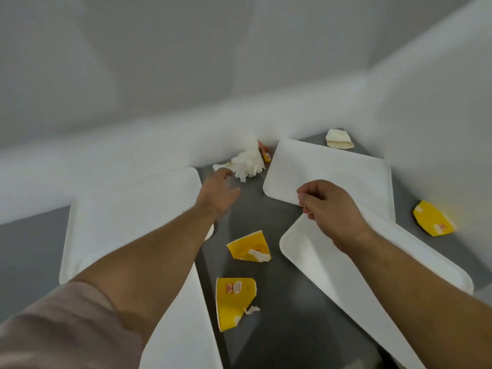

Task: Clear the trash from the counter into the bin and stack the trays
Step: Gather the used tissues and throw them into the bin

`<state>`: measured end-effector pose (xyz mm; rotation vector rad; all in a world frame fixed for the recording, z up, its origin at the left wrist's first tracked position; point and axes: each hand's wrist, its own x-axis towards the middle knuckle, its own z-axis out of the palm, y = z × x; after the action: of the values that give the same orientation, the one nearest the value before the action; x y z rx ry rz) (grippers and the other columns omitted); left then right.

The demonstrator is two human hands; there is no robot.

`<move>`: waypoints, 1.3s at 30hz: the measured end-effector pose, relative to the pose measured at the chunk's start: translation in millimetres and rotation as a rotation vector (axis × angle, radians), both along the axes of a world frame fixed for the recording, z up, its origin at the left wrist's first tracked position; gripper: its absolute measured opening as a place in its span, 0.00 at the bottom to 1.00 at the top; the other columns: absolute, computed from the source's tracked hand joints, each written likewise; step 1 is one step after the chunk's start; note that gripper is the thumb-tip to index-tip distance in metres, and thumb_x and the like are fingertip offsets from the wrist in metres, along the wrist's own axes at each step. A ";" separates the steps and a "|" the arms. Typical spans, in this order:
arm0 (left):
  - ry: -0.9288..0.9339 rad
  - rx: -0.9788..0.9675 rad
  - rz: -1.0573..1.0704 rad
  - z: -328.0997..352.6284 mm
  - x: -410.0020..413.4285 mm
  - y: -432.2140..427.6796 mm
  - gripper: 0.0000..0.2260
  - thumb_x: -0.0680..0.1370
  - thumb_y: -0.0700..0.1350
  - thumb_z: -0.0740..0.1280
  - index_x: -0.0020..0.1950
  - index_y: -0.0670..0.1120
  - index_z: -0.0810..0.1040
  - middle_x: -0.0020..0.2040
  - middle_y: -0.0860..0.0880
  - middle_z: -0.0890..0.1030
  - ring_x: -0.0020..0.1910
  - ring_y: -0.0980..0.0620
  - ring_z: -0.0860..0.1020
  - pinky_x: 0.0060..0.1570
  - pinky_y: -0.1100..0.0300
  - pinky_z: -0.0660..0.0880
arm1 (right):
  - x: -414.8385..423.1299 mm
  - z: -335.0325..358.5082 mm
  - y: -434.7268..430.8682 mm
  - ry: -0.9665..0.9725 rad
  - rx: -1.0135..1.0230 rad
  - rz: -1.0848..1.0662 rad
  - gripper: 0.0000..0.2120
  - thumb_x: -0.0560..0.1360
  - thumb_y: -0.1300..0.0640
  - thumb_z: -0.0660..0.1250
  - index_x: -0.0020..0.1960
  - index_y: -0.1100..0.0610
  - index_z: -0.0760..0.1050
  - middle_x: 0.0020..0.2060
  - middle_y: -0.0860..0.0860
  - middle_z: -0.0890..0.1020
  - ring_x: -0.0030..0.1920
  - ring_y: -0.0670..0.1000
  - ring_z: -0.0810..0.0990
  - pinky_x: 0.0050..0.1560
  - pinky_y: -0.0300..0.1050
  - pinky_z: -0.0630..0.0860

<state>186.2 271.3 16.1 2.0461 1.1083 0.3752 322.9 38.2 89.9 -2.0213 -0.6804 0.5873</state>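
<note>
The left hand, fingers spread and empty, nearly touches the crumpled napkin at the counter's back edge; the right hand, farther off, is loosely curled.

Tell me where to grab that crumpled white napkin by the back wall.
Pinch the napkin at its bunched upper middle, coming from the front left where the left hand already reaches. Its loose frayed edges near the counter would likely tear or trail, and the wall blocks the far side.

cups between trays, napkin behind
</note>
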 end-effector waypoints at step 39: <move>0.043 0.080 -0.084 -12.1 -25.9 39.2 0.12 0.75 0.36 0.69 0.55 0.49 0.83 0.54 0.48 0.83 0.51 0.48 0.82 0.52 0.56 0.80 | 85.1 -114.7 232.6 -0.629 -0.626 0.672 0.26 0.83 0.62 0.51 0.81 0.52 0.59 0.80 0.54 0.63 0.76 0.60 0.65 0.77 0.54 0.60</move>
<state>160.3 310.5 4.0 2.1726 1.0446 0.3395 407.9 270.8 -24.8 -2.5769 -1.7731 0.5808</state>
